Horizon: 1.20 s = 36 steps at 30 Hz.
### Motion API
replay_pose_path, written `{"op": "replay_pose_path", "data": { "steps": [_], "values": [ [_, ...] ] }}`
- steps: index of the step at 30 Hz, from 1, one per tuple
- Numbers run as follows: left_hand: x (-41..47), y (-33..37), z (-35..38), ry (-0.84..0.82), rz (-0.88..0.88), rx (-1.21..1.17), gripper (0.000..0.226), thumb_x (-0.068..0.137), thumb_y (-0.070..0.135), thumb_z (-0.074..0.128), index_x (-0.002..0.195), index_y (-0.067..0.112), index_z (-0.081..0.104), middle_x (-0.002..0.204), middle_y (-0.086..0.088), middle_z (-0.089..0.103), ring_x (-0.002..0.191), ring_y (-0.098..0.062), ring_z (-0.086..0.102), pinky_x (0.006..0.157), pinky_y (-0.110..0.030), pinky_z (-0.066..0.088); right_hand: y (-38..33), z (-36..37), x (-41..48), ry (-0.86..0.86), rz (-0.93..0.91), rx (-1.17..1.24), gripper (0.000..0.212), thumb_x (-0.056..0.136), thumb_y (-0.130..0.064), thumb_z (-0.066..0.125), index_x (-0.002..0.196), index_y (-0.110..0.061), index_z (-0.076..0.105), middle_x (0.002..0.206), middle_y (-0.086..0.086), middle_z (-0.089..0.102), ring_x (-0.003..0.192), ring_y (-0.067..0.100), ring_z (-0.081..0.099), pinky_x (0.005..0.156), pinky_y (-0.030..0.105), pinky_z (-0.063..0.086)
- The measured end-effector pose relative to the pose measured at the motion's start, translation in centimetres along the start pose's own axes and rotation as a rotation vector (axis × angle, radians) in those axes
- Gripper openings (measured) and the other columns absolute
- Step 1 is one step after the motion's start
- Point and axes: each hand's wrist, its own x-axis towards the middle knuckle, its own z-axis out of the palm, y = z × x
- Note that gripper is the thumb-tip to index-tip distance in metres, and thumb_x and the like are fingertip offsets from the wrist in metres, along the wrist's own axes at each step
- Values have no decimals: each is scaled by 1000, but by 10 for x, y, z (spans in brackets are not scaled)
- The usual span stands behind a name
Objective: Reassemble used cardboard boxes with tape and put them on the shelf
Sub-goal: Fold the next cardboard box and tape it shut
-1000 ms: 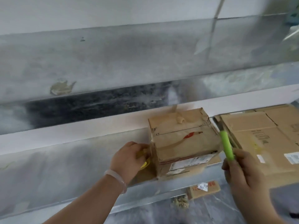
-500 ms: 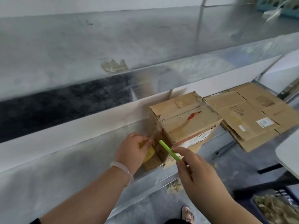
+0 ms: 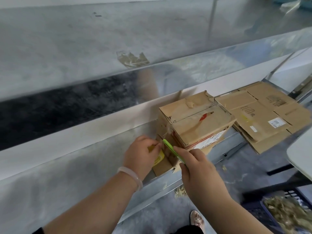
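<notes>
A worn brown cardboard box (image 3: 197, 122) with old tape and a white label stands on the metal shelf (image 3: 70, 166). My left hand (image 3: 141, 156) holds a yellow roll of tape (image 3: 158, 157) against the box's left side. A strand of tape runs from the roll to the box's upper left corner. My right hand (image 3: 199, 168) grips a green cutter (image 3: 172, 151), whose tip lies at that strand, next to the box's left side.
A pile of flattened cardboard boxes (image 3: 263, 115) lies on the shelf to the right. A higher metal shelf (image 3: 135, 39) spans above. Below right stand a white table edge (image 3: 302, 149), a dark crate (image 3: 287, 210) of scraps, and tape scraps (image 3: 180, 191) on the floor.
My right hand has brought the green cutter from the box's right side across to its left side, up to the tape strand. The view has swung down and right.
</notes>
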Motion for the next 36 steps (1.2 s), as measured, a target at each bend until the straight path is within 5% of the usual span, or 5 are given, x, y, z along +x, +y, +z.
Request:
{"op": "replay_pose_path", "data": {
  "steps": [7,11,27,31,36],
  "values": [
    [2,-1,2,26,0,10,14,89,36,66,91,27,76,93,10,60,87,-10,57,79,-32,50,-5,2,13,-163,75,-190,72,102,-14,39,153,-51,4,119,-6,53,78,17,44,66,27,41],
    [6,-4,1,17,-1,25,17,90,39,63,91,28,75,93,13,59,86,-6,55,78,-31,50,0,5,9,-181,91,-212,77,98,-11,41,152,-52,5,105,-8,50,74,19,44,54,26,36],
    [9,-23,-28,104,-5,173,10,88,29,68,80,25,72,90,13,59,82,-11,58,71,-26,42,25,14,6,-338,158,-284,74,100,-10,42,155,-44,6,121,-7,51,85,16,46,76,28,51],
    [6,-39,-45,137,191,445,4,83,27,75,80,25,77,85,11,63,65,-13,61,57,-29,48,35,27,-3,-178,-75,-176,69,101,-23,50,152,-45,11,113,-11,59,75,15,63,61,28,59],
    [4,-58,-49,61,314,685,9,73,23,84,76,28,77,80,8,64,60,-20,59,61,-29,34,56,4,-21,274,-444,6,52,93,-20,45,144,-27,41,96,-6,56,57,11,52,39,23,45]
  ]
}}
